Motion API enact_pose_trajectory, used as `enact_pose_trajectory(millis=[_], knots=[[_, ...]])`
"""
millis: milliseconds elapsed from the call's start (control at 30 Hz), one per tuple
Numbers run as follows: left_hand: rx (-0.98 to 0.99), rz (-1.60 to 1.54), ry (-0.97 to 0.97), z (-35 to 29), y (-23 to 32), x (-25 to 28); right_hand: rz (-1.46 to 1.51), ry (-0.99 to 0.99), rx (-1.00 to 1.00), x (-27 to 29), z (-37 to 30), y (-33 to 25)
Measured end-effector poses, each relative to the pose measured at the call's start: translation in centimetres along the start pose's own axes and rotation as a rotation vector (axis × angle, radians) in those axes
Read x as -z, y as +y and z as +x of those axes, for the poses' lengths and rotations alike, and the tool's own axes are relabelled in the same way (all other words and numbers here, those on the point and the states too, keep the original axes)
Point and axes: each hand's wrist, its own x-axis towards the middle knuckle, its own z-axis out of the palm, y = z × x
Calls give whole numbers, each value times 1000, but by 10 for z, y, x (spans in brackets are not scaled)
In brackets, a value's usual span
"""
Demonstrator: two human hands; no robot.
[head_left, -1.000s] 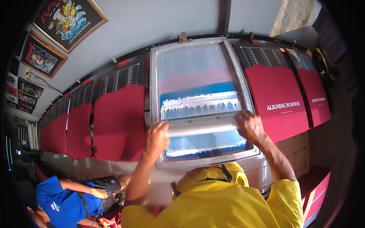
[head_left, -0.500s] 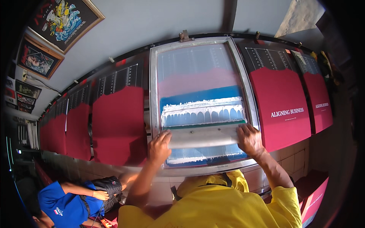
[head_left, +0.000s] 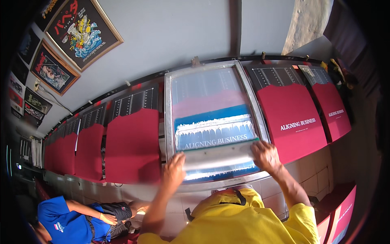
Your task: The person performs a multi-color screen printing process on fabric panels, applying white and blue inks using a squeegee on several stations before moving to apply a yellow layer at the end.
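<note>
Both ends of a wide squeegee (head_left: 219, 155) are in my grip, my left hand (head_left: 174, 168) curled round one end and my right hand (head_left: 265, 155) round the other. Its green-edged blade lies across the mesh of a metal-framed printing screen (head_left: 167, 114). On the far side of the blade, white lettering shows through the blue stencil area (head_left: 191, 114). A ragged band of white ink (head_left: 215, 123) sits beyond that, and more white ink lies on my side of the squeegee. Through the mesh, a dark red shirt (head_left: 211, 99) shows faintly beneath the screen.
To the left, several dark red shirts (head_left: 132, 142) lie on black boards. At right are two shirts (head_left: 290, 118) with white lettering. A clamp (head_left: 196, 61) stands at the screen's far edge. A seated person in blue (head_left: 67, 221) is at lower left.
The squeegee has come toward me along the screen, and white lettering now shows behind its blade. Both hands have kept their hold. The view has shifted slightly.
</note>
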Motion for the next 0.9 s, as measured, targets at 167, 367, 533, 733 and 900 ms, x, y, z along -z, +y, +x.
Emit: enact_pose_trajectory(millis=[167,367,533,733,900], knots=[[23,82,-89,-68,28,-11,60,44,3,-10,-73,-33],[49,150,-168,-94,49,-19,16,-288,-77,-23,-107,-41],[65,97,-294,-94,54,-8,188,-290,-130,-15,-113,-42],[323,-136,116,-92,-5,-24,170,283,-537,-33,-85,3],[748,-238,55,-96,-80,-57,480,234,-901,-71,-73,23]])
